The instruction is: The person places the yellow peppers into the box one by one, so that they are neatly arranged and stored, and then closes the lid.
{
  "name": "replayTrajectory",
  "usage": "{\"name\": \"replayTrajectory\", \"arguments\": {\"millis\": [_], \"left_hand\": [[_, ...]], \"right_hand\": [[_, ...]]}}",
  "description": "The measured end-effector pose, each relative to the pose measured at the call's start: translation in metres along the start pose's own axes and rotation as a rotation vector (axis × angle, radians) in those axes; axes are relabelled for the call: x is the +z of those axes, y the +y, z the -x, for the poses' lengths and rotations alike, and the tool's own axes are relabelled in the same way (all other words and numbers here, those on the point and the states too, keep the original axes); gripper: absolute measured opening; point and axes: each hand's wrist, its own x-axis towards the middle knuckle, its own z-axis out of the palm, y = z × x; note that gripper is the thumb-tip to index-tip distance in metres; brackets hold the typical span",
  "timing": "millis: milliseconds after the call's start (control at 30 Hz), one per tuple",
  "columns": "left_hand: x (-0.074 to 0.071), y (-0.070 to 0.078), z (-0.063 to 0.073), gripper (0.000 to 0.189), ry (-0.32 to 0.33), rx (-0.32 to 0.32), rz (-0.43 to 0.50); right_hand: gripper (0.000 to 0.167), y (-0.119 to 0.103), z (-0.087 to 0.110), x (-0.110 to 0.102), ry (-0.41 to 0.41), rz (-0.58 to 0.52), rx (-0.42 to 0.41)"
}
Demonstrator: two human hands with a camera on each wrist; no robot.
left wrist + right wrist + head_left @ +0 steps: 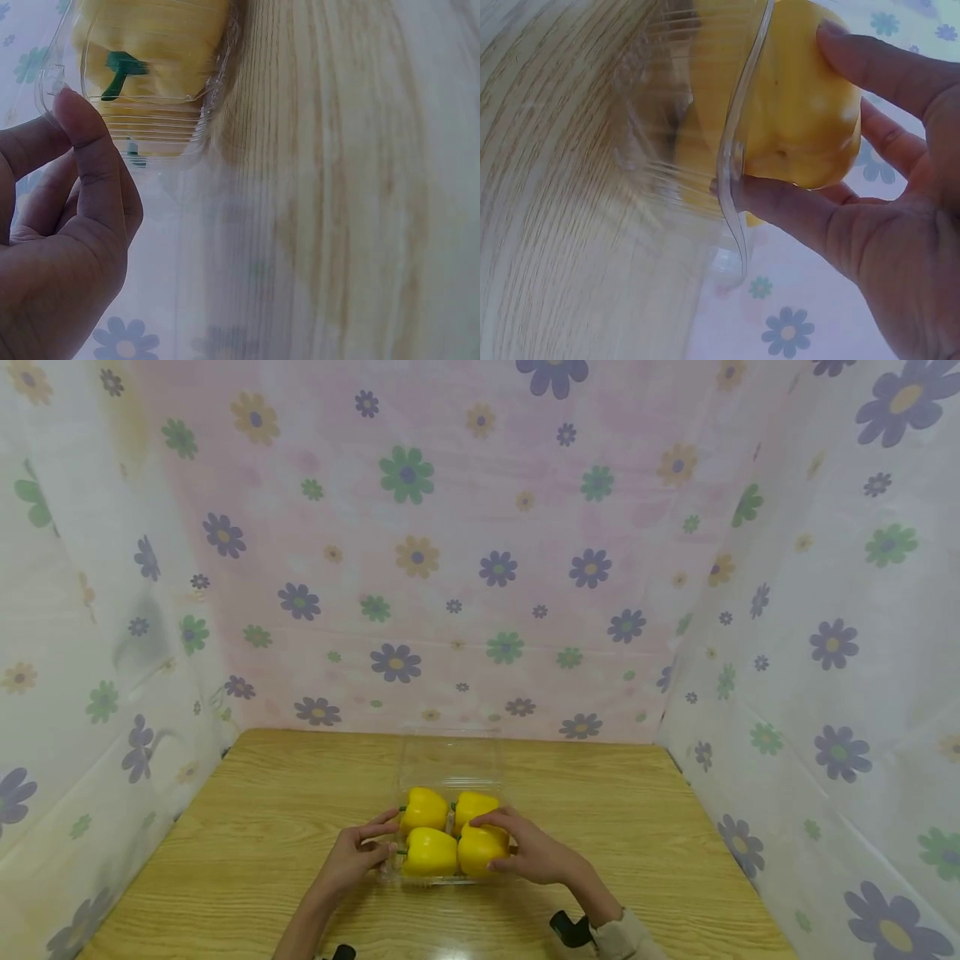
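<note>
Several yellow bell peppers with green stems, such as the front-left pepper, lie in two rows in a clear plastic clamshell box on the table. My left hand is at the box's left side; in the left wrist view the thumb and a finger pinch its clear rim. My right hand grips the front-right pepper, fingers over its top and side. In the right wrist view one digit also touches the box's right rim, and this pepper rises above that rim.
The box's clear lid is hinged back toward the rear of the wooden table. Flower-printed cloth hangs behind the table and along both sides.
</note>
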Motion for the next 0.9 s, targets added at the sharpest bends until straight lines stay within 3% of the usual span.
{"name": "replayTrajectory", "arguments": {"millis": [333, 633, 900], "left_hand": [[0.0, -0.001, 0.0, 0.05, -0.012, 0.012, -0.014], [-0.001, -0.004, -0.001, 0.049, -0.002, -0.022, -0.009], [0.0, -0.003, 0.0, 0.049, -0.003, -0.016, -0.005]], "right_hand": [[0.055, -0.002, -0.001, 0.002, 0.041, 0.01, 0.05], [0.036, 0.001, -0.006, 0.009, 0.163, -0.083, 0.102], [0.035, 0.0, -0.004, 0.012, 0.178, -0.094, 0.139]]}}
